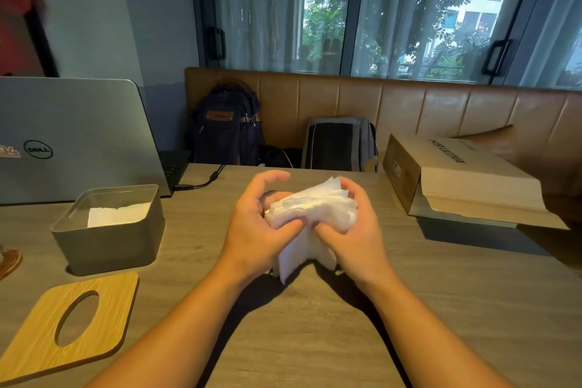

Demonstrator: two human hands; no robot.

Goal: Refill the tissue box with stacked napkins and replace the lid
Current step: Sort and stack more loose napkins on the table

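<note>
From the head camera, both hands meet over the middle of the wood-grain worktop (315, 340). The left hand (261, 224) and the right hand (352, 230) grip a thick, loose stack of white paper napkins (311, 208) between them, thumbs pressing into the near face, fingers (271, 178) of the left hand curled partly over the far edge. Both sets of fingers are clamped on the stack, which bows and fans at the top, its lower edge just above the worktop, or touching it; I cannot tell which.

Off to the left sits the grey open-topped rectangular tissue box (107, 249), a few white napkins already lying low inside. Just in front of it, flat on the worktop, lies the light wooden lid with an oval slot (104, 309), well clear of the box.

This looks like the squaring-up step: the stack is being gathered before loading. The next move calls for evening those splayed edges, then carrying the bundle left and lowering it flat into the box without snagging the rim. The lid comes after.

Behind stand a silver laptop (78, 135) and an open cardboard box (456, 179).
</note>
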